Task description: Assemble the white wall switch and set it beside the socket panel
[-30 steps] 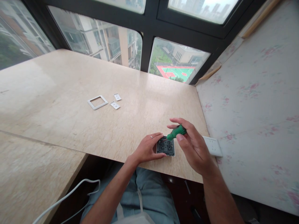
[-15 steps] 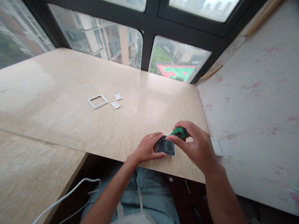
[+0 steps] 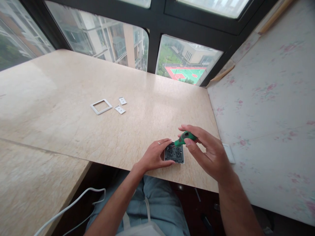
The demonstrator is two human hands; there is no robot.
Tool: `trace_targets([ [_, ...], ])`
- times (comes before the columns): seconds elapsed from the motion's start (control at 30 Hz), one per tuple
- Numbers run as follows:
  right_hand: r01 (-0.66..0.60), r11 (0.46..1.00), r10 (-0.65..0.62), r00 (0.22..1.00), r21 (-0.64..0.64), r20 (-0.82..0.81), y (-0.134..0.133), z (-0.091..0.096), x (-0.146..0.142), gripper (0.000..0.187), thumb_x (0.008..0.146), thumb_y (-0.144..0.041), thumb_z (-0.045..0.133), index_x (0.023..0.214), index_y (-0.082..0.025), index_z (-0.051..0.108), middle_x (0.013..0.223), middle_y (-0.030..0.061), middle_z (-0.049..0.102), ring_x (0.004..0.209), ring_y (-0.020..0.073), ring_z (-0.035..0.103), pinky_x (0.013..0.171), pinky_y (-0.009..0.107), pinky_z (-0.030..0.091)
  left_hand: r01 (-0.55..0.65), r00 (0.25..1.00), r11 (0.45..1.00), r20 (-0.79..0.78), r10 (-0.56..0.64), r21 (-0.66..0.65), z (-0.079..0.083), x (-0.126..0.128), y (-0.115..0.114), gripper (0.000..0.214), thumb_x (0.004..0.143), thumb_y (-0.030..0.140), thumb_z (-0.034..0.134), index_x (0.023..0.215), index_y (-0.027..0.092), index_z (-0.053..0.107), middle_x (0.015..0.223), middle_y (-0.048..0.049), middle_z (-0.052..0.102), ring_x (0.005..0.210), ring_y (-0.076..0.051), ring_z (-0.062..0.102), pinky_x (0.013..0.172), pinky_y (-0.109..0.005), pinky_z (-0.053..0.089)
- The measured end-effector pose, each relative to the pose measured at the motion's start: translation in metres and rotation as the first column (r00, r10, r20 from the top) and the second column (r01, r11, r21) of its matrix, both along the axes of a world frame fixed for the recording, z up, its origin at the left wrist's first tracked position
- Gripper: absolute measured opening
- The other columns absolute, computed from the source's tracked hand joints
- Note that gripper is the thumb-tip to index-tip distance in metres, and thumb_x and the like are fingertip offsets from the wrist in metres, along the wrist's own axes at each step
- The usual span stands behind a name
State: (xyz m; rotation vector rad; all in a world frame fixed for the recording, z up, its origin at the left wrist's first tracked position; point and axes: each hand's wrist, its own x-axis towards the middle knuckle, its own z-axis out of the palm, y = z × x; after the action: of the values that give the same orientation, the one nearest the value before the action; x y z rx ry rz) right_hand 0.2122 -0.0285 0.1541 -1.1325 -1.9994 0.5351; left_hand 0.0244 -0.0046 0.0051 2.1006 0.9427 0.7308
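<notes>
- Worktop (image 3: 73,78): a wide, pale, marbled surface, lit by the dark-framed window (image 3: 192,26) behind it.
- Wall (image 3: 270,114): faded floral paper, on the right.
- Person: seated at the near edge, blue-grey trousers (image 3: 159,196) below, bare forearms reaching in. A white cable (image 3: 71,205) loops at lower left.
- Right hand (image 3: 208,150): thumb and fingers pinch the handle of a green screwdriver (image 3: 183,138); other fingers stretch loosely past it.
- Left hand (image 3: 155,155): gripping the switch (image 3: 174,156), fingers at its far edge, thumb along its near one, as if bracing it.
- Frame (image 3: 105,110): white and hollow, lying flat on the worktop, left of the hands and well apart from them.
- Switch: dark-faced with a white edge, near the worktop's front edge, between the two hands. Its outer parts appear to be off already, leaving its inside bare. I judge the screw work is under way; whether a screw is being loosened or tightened, I cannot tell. The loose parts are not fitted back.
- Screwdriver: slanted, its shaft pointing down at the switch's far left part; the tip is too small to make out.
- Two covers (image 3: 120,109): small, white, just beside the frame, apart from each other.
- Ring (image 3: 159,143): a glint on a left finger.
</notes>
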Motion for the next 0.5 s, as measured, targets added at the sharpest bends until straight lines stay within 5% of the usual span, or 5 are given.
trace_targets([
  [0.2, 0.073, 0.978, -0.084, 0.995, 0.195, 0.048, 0.0099, -0.0066, -0.0024, 0.019, 0.093, -0.029, 0.070, 0.110, -0.025, 0.061, 0.092, 0.0034, 0.067, 0.075, 0.0173, 0.063, 0.065, 0.031, 0.054, 0.011, 1.000, 1.000, 0.010, -0.011, -0.007, 0.0008, -0.0007, 0.0002, 0.078, 0.079, 0.053, 0.078, 0.145, 0.024, 0.048, 0.150, -0.0138, 0.054, 0.138, -0.033, 0.051, 0.114, -0.051, 0.042],
  [0.43, -0.025, 0.994, 0.017, 0.998, -0.110, -0.067, 0.0026, -0.0051, 0.0024, 0.037, 0.102, -0.027, 0.046, 0.139, -0.028, 0.049, 0.134, 0.0095, 0.061, 0.121, 0.0244, 0.063, 0.101, 0.046, 0.056, -0.005, 1.000, 1.000, 0.010, 0.005, -0.005, 0.0003, -0.0009, -0.0009, 0.078, 0.080, 0.055, 0.076, 0.145, 0.025, 0.048, 0.151, -0.0136, 0.053, 0.138, -0.034, 0.051, 0.113, -0.051, 0.041],
  [0.5, -0.054, 0.985, 0.036, 0.994, -0.166, -0.108, 0.0007, -0.0052, 0.0043, 0.042, 0.102, -0.026, 0.050, 0.143, -0.030, 0.046, 0.138, 0.0090, 0.061, 0.118, 0.0233, 0.066, 0.100, 0.045, 0.058, -0.003, 1.000, 1.000, 0.015, 0.003, 0.000, -0.0001, -0.0007, -0.0009, 0.078, 0.080, 0.055, 0.077, 0.145, 0.026, 0.048, 0.150, -0.0136, 0.053, 0.138, -0.034, 0.051, 0.113, -0.051, 0.041],
])
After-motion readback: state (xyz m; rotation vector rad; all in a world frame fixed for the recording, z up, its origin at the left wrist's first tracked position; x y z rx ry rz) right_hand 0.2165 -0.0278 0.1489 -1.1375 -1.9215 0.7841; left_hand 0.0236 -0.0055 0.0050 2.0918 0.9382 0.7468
